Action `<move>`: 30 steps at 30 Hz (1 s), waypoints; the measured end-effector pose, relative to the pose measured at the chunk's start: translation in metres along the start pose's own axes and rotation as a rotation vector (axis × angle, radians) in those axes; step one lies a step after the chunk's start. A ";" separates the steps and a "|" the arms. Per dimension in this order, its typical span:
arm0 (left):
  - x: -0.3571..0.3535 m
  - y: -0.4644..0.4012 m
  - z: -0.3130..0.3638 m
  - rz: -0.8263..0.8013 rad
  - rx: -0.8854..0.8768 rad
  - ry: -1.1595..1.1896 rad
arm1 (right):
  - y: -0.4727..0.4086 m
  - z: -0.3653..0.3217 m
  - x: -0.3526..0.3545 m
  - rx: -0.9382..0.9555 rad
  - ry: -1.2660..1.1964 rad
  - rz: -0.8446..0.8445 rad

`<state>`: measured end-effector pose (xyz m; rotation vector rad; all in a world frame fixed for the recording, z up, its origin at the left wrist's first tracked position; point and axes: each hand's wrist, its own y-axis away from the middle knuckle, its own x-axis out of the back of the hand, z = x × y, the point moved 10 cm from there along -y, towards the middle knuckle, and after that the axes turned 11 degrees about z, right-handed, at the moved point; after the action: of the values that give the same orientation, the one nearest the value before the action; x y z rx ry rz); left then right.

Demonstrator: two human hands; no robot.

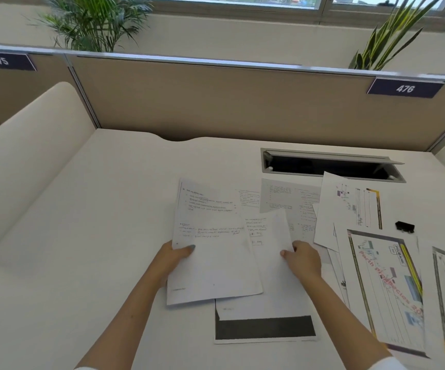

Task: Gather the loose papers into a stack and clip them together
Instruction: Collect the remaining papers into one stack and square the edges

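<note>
**Two sheets in hand, the rest spread out to the right**

The left hand [174, 259] is clamped on a handwritten sheet [210, 252], thumb on top near its left edge and fingers underneath, so the page stays flat and readable while lifted slightly off the desk [82, 209]. The right hand [302, 259] pinches a second sheet [269, 236] at its right edge, thumb on the face and fingers curled behind. That sheet lies partly under the first, which suggests the two are being slid together to begin the stack; gripping opposite outer edges lets the hands square them against each other.

Just below both hands lies a page with a dark band [265, 329], partly covered by the held sheets. Beyond the right hand are pale text pages [290, 198], overlapping loosely. Further right of that hand, colour-printed sheets [384, 284] fan out at angles toward the desk edge. The black binder clip [404, 227] sits on the desk beyond those, well apart from either hand, likely left there until the stack is complete.

Most papers remain ungathered, so the task looks early.
</note>
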<state>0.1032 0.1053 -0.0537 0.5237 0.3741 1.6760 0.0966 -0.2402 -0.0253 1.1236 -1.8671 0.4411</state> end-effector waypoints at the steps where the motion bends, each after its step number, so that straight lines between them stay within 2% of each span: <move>1: 0.000 0.000 0.000 0.000 0.002 0.011 | 0.000 -0.004 0.005 0.018 -0.042 0.034; 3: 0.001 0.000 0.001 0.013 0.000 0.020 | -0.003 -0.013 0.022 0.062 -0.100 0.139; 9: 0.004 -0.005 -0.001 0.045 0.022 0.009 | -0.008 -0.077 0.121 0.276 -0.159 0.597; 13: 0.004 -0.004 -0.002 0.045 0.027 0.023 | -0.010 -0.115 0.173 0.357 -0.277 0.767; 15: 0.004 -0.003 -0.001 0.041 0.019 0.027 | -0.016 -0.124 0.182 0.340 -0.320 0.783; 18: 0.005 -0.002 0.001 0.052 -0.003 0.019 | -0.026 -0.129 0.172 0.285 -0.388 0.711; 22: 0.006 -0.001 0.004 0.067 -0.014 0.014 | -0.031 -0.133 0.113 0.251 -0.424 0.457; 26: 0.005 -0.001 0.003 0.077 0.071 -0.031 | -0.024 -0.132 0.037 0.225 -0.385 0.193; 30: 0.009 -0.004 -0.004 0.113 0.189 -0.022 | -0.014 -0.126 -0.029 0.184 -0.294 0.021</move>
<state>0.1035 0.1146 -0.0577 0.7141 0.4978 1.7512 0.1783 -0.1480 0.0171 1.3518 -2.1279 0.4882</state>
